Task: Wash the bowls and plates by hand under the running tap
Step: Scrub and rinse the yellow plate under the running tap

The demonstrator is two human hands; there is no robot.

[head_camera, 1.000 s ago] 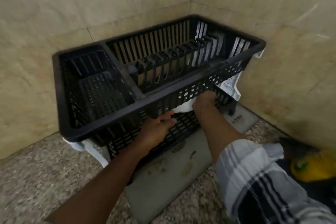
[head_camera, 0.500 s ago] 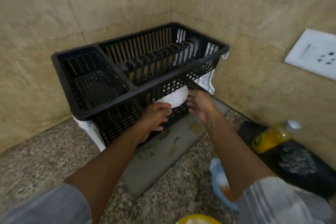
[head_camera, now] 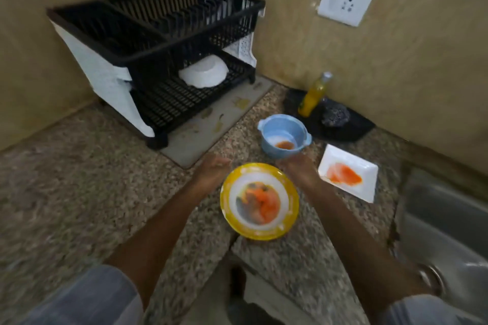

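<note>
A white bowl (head_camera: 203, 71) lies upside down on the lower shelf of the black dish rack (head_camera: 158, 34). A yellow-rimmed plate (head_camera: 260, 200) smeared orange sits on the counter between my forearms. Behind it stands a light blue bowl (head_camera: 284, 134) with orange residue. A white square plate (head_camera: 348, 173) with an orange smear lies to the right. My left hand (head_camera: 212, 167) hovers left of the yellow plate's far rim and holds nothing. My right hand (head_camera: 299, 166) sits just below the blue bowl, blurred, with nothing visibly in it.
A grey drying mat (head_camera: 211, 124) lies under the rack. A yellow bottle (head_camera: 314, 96) and a dark scrubber (head_camera: 335, 115) rest on a black tray at the wall. The steel sink (head_camera: 446, 221) is at the right. A wall socket (head_camera: 346, 4) sits above.
Both hands have let go of the white bowl on the rack's lower shelf and drawn back toward the dirty dishes. The view has pulled back and tilted down.
</note>
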